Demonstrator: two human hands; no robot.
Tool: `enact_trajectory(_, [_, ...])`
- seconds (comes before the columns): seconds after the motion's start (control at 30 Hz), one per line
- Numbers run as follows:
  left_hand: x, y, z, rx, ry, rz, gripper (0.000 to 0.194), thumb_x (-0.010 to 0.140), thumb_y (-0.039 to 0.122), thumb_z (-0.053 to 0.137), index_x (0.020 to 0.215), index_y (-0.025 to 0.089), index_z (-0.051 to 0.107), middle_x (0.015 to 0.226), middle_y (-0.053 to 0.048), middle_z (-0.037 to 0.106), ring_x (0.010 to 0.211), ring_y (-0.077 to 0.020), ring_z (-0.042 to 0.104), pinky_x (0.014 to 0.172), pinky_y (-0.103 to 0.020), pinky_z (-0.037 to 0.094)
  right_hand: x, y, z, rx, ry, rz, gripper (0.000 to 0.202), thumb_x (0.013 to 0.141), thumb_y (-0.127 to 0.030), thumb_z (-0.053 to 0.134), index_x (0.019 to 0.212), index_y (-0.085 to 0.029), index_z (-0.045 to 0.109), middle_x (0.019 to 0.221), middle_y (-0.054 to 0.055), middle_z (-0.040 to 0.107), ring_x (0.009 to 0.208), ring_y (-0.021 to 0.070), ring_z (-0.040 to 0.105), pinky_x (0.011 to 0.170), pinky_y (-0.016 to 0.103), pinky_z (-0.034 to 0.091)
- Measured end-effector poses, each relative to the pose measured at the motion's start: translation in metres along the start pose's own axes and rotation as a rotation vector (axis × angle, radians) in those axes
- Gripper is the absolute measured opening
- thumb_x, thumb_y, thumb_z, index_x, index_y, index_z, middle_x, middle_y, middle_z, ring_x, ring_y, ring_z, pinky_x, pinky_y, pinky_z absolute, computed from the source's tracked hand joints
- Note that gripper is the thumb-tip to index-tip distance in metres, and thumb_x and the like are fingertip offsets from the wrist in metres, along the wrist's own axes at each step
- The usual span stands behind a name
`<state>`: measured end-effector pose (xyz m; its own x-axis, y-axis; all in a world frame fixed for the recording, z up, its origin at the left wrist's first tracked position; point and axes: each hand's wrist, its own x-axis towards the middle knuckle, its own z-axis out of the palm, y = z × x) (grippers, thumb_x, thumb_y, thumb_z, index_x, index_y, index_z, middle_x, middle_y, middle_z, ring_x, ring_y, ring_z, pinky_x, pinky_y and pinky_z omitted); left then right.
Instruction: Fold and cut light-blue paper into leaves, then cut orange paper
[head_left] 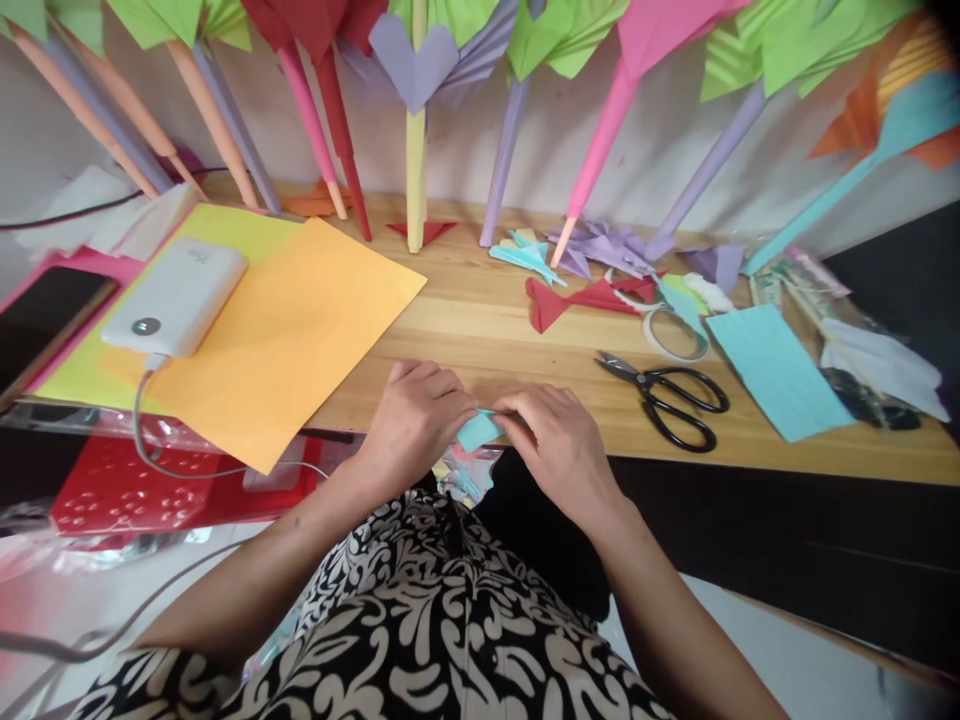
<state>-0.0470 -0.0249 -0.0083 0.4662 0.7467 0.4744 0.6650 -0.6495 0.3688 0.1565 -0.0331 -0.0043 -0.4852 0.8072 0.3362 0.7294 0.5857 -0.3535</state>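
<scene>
A small piece of light blue paper [478, 432] is held between both hands at the front edge of the wooden table [465, 320]. My left hand [416, 420] pinches its left side, fingers closed. On the other side, my right hand [559, 440] grips the right edge between thumb and fingers. Part of the paper is hidden behind the fingertips. To the right of my right hand lie black-handled scissors [667, 395], blades pointing left. Beyond them is a larger sheet of light blue paper [780, 370].
Paper flowers with rolled stems [504, 160] lean along the wall. A roll of tape [675, 333] and red paper scraps [585, 297] lie mid-right. At left, a white power bank [176, 295] with a cable rests on yellow and orange sheets [330, 330], beside a phone [52, 320].
</scene>
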Motion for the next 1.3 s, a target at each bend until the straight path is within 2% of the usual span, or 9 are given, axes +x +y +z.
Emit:
enact_trajectory(0.1, [0.003, 0.001, -0.003, 0.016, 0.04, 0.004, 0.019, 0.098, 0.023, 0.055, 0.084, 0.02, 0.069, 0.075, 0.0, 0.068, 0.076, -0.0165, 0.057, 0.077, -0.035, 0.035, 0.002, 0.0, -0.003, -0.012, 0.053, -0.035, 0.013, 0.097, -0.025, 0.055, 0.103, -0.02, 0.066, 0.089, 0.005, 0.071, 0.084, 0.0204, 0.061, 0.075, 0.034, 0.041])
enact_trajectory(0.33, [0.012, 0.007, -0.014, 0.176, 0.234, 0.075, 0.014, 0.093, 0.017, 0.059, 0.082, 0.022, 0.066, 0.087, -0.001, 0.07, 0.081, -0.0174, 0.054, 0.078, -0.036, 0.035, 0.009, -0.005, -0.015, -0.16, 0.222, -0.056, 0.019, 0.095, -0.014, 0.053, 0.098, -0.022, 0.069, 0.092, 0.005, 0.07, 0.086, 0.0211, 0.057, 0.075, 0.036, 0.04])
enact_trajectory(0.4, [0.004, 0.006, -0.011, 0.21, 0.211, 0.094, 0.015, 0.093, 0.015, 0.058, 0.082, 0.022, 0.066, 0.086, -0.001, 0.068, 0.081, -0.0176, 0.052, 0.078, -0.036, 0.034, 0.004, -0.005, -0.01, -0.19, 0.204, -0.064, 0.016, 0.094, -0.015, 0.055, 0.098, -0.022, 0.069, 0.092, 0.004, 0.07, 0.085, 0.021, 0.056, 0.075, 0.036, 0.039])
enact_trajectory(0.47, [-0.007, 0.006, -0.005, 0.194, 0.136, 0.093, 0.016, 0.094, 0.015, 0.057, 0.082, 0.021, 0.066, 0.084, -0.001, 0.067, 0.079, -0.0177, 0.051, 0.077, -0.036, 0.034, -0.005, -0.005, -0.002, -0.176, 0.144, -0.052, 0.011, 0.094, -0.017, 0.058, 0.095, -0.022, 0.068, 0.09, 0.004, 0.069, 0.084, 0.0207, 0.055, 0.074, 0.035, 0.038])
enact_trajectory(0.53, [-0.017, 0.007, 0.0, 0.146, 0.074, 0.067, 0.016, 0.094, 0.015, 0.056, 0.082, 0.02, 0.066, 0.081, -0.001, 0.067, 0.077, -0.0176, 0.051, 0.075, -0.036, 0.034, -0.012, -0.005, 0.006, -0.126, 0.092, -0.02, 0.009, 0.093, -0.019, 0.06, 0.09, -0.022, 0.068, 0.087, 0.003, 0.069, 0.082, 0.0199, 0.054, 0.073, 0.035, 0.037])
enact_trajectory(0.63, [-0.026, 0.01, 0.004, 0.079, 0.043, -0.001, 0.015, 0.094, 0.015, 0.057, 0.084, 0.02, 0.067, 0.08, -0.002, 0.068, 0.076, -0.0178, 0.052, 0.074, -0.037, 0.035, -0.019, -0.005, 0.013, -0.055, 0.062, 0.031, 0.012, 0.094, -0.019, 0.059, 0.086, -0.022, 0.067, 0.083, 0.002, 0.068, 0.08, 0.0191, 0.054, 0.073, 0.034, 0.037])
enact_trajectory(0.77, [-0.025, 0.014, 0.005, 0.038, 0.021, -0.075, 0.013, 0.095, 0.019, 0.058, 0.087, 0.021, 0.068, 0.085, -0.003, 0.069, 0.079, -0.0185, 0.053, 0.075, -0.037, 0.035, -0.018, -0.005, 0.013, -0.022, 0.05, 0.059, 0.014, 0.094, -0.019, 0.059, 0.084, -0.023, 0.068, 0.082, 0.002, 0.067, 0.079, 0.0192, 0.053, 0.071, 0.034, 0.036])
enact_trajectory(1.1, [-0.024, 0.019, 0.013, -0.029, -0.009, -0.144, 0.012, 0.095, 0.02, 0.058, 0.086, 0.02, 0.066, 0.087, -0.002, 0.067, 0.08, -0.0175, 0.053, 0.076, -0.036, 0.036, -0.017, -0.008, 0.015, -0.018, 0.035, 0.062, 0.013, 0.096, -0.026, 0.058, 0.086, -0.023, 0.066, 0.083, 0.002, 0.068, 0.081, 0.0194, 0.053, 0.073, 0.035, 0.035])
enact_trajectory(1.3, [-0.025, 0.018, 0.008, 0.0, -0.022, -0.212, 0.013, 0.095, 0.02, 0.058, 0.084, 0.02, 0.066, 0.087, -0.002, 0.067, 0.08, -0.018, 0.053, 0.076, -0.036, 0.036, -0.018, -0.01, 0.016, -0.031, 0.029, 0.131, 0.013, 0.095, -0.027, 0.059, 0.085, -0.023, 0.066, 0.081, 0.002, 0.064, 0.08, 0.0197, 0.053, 0.075, 0.036, 0.033])
